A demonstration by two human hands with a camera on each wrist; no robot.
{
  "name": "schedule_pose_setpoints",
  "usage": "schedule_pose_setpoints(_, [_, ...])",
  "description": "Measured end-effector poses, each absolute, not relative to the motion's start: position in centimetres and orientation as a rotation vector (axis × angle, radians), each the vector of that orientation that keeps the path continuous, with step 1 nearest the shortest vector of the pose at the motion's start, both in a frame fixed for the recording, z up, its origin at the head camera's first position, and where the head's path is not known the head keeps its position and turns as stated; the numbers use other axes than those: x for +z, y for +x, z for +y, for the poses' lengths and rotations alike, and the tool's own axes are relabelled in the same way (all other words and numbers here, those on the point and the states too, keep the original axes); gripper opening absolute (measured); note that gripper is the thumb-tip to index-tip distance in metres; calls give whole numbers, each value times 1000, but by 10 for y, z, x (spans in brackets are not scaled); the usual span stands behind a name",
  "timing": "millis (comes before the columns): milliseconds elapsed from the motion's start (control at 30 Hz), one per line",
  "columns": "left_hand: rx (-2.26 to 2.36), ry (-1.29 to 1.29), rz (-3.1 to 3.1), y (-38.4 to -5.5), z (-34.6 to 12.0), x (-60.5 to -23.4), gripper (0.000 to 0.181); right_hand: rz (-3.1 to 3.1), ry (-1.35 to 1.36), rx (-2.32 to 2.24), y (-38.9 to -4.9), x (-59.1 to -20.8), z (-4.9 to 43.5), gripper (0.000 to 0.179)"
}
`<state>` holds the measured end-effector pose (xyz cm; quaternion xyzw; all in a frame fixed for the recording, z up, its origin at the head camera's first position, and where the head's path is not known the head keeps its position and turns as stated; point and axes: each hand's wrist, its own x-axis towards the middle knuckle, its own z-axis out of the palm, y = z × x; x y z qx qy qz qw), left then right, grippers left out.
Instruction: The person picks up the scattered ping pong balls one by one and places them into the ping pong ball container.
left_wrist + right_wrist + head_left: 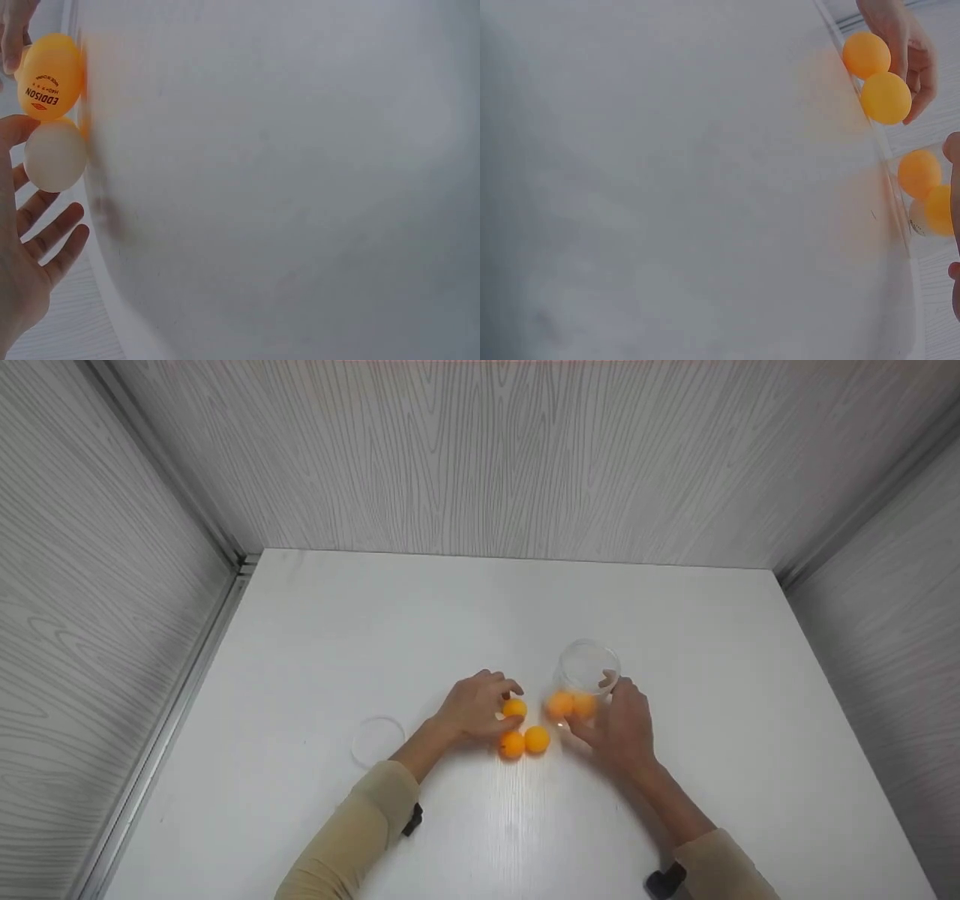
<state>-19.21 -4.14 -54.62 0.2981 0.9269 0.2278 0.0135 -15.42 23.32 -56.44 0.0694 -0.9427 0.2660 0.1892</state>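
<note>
My left hand curls thumb and fingers round a ping-pong ball on the table. That ball looks orange in the head view, but a white ball shows by the thumb in the left wrist view. Close to it lie two more orange ping-pong balls; one carries dark print. With my right hand I grip a clear plastic jar by its side. The jar stands upright with its round mouth uncovered. Inside are orange balls, and a whitish printed surface shows low down.
A clear round lid lies flat on the white table, left of my left forearm. Grey wood-grain panels enclose the table at the back and both sides.
</note>
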Motion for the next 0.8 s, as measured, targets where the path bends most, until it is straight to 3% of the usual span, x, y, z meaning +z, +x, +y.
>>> schedule_pose_setpoints(800, [676, 919, 2873, -191, -40, -544, 36, -2690, 168, 781, -154, -564, 233, 85])
